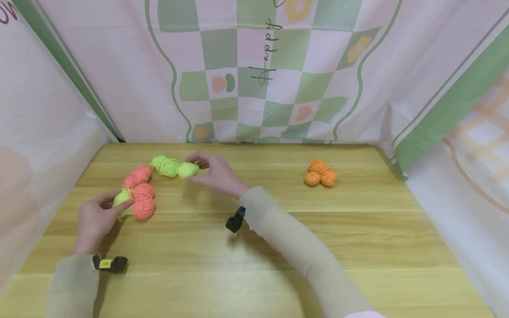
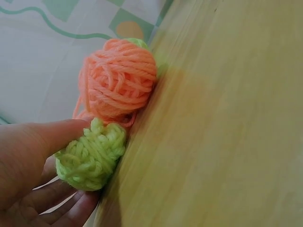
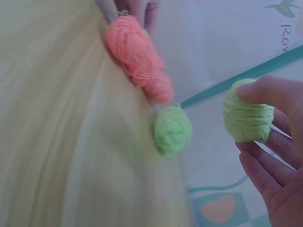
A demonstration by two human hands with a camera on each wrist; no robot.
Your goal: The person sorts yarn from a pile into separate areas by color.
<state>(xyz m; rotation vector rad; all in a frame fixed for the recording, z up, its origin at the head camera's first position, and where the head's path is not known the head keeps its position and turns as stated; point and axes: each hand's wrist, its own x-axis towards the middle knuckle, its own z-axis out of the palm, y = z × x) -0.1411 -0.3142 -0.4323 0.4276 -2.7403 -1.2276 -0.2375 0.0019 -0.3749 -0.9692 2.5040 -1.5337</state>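
Observation:
My left hand [image 1: 95, 219] pinches a yellow-green yarn ball [image 2: 91, 158] between thumb and fingers, low at the table's left side. That ball sits right beside coral-pink yarn balls [image 1: 143, 208], which form a short row running away from me. Farther back, my right hand [image 1: 218, 173] grips a light green yarn ball [image 3: 247, 112] by thumb and fingertips. In the right wrist view this ball is held up, apart from the table. Another green yarn ball [image 1: 165, 166], with loose strands, lies just left of it, near the far end of the pink row.
Three orange yarn balls [image 1: 328, 177] lie clustered at the back right of the wooden table [image 1: 254, 265]. A patterned cloth [image 1: 270, 88] hangs behind the back edge, with more white cloth [image 1: 47, 132] along the left and right sides.

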